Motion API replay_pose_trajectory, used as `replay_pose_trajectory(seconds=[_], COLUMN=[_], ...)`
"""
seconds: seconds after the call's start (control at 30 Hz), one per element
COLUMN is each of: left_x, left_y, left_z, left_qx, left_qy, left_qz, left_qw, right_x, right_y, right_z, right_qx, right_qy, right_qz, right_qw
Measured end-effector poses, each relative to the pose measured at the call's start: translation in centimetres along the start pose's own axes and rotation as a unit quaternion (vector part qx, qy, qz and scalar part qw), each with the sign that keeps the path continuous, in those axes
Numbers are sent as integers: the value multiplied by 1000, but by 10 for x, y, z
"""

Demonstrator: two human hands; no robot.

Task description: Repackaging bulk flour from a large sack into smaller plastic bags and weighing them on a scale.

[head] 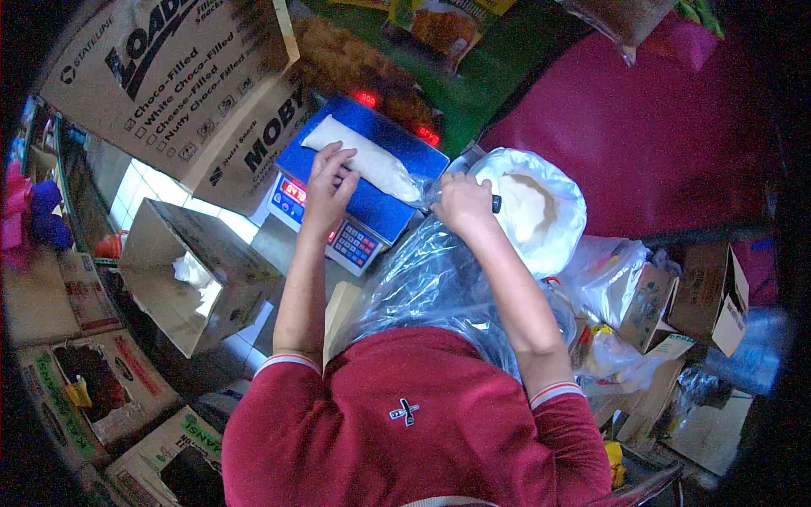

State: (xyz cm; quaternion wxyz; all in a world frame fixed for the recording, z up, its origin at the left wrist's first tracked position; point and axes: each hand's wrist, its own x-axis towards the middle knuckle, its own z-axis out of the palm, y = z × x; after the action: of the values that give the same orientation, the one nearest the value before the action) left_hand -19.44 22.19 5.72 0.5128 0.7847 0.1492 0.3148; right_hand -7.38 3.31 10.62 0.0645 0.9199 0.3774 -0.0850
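Observation:
A long clear plastic bag of white powder [364, 161] lies across the blue platform of a digital weighing scale [396, 218]. The scale's red digits are lit. My left hand [331, 184] rests its fingertips on the bag's near side, fingers slightly apart. At the bag's right end, my right hand [466, 199] is closed around the gathered, unfilled plastic. A small black piece [496, 203] sticks out beside the right hand; what it belongs to is hidden. Just right of that hand stands a white plastic-lined sack [567, 190] with white powder [526, 206] inside.
Clear plastic sheeting [418, 279] spreads between my body and the scale. A large printed carton [190, 95] stands at upper left, an open cardboard box [190, 266] below it. Snack packets [437, 28] lie beyond the scale. Small cartons [703, 298] and plastic bags [605, 272] crowd the right.

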Motion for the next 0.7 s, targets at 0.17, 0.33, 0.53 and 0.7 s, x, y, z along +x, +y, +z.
replay_pose_trajectory(seconds=[0.17,0.33,0.53,0.7], left_x=[-3,-4,-9,-17], left_y=[5,7,-4,1], left_z=[-21,-52,-99,-135], left_qx=[79,97,220,188], left_qy=[36,90,176,242], left_qz=[6,-54,11,-62], left_qw=[996,990,960,950], right_x=[-3,-12,-53,-97], right_y=[-1,23,94,169], right_z=[-24,-12,38,92], right_qx=[44,98,252,340], right_qy=[-25,-49,55,71], right_qz=[10,40,87,184], right_qw=[999,993,962,919])
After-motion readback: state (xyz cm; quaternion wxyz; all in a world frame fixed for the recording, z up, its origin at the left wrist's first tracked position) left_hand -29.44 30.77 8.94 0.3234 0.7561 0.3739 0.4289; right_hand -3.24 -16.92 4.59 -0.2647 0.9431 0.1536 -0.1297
